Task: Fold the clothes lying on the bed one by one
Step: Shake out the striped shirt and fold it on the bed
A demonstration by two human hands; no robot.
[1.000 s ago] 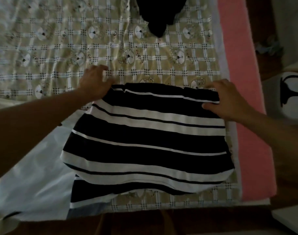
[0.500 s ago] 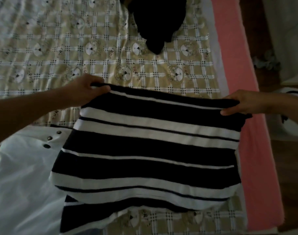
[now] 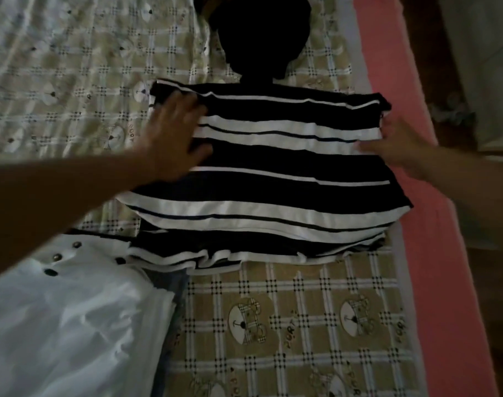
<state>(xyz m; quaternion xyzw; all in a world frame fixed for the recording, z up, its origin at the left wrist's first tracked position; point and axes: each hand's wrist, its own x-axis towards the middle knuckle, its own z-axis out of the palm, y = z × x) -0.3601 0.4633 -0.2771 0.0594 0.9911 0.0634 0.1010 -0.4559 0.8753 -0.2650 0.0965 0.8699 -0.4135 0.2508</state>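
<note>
A black-and-white striped garment [image 3: 267, 184] lies folded flat on the checked bedsheet [image 3: 287, 325], its layered hem toward me. My left hand [image 3: 174, 136] rests palm down with fingers spread on the garment's upper left part. My right hand [image 3: 399, 144] lies flat at the garment's right edge, fingers touching a white stripe. Neither hand grips the cloth. A black garment [image 3: 261, 32] lies bunched just beyond the striped one's far edge. A white garment [image 3: 67, 325] with dark buttons lies at the lower left, beside the striped one.
The pink mattress edge [image 3: 433, 224] runs down the right side, with dark floor beyond it. A strip of blue fabric [image 3: 170, 285] shows between the white garment and the sheet. Checked sheet extends to the far left.
Both hands held the striped garment's far edge lifted; the garment has since been carried farther up the bed and laid flat, and the hands have let go and now rest open on it.
</note>
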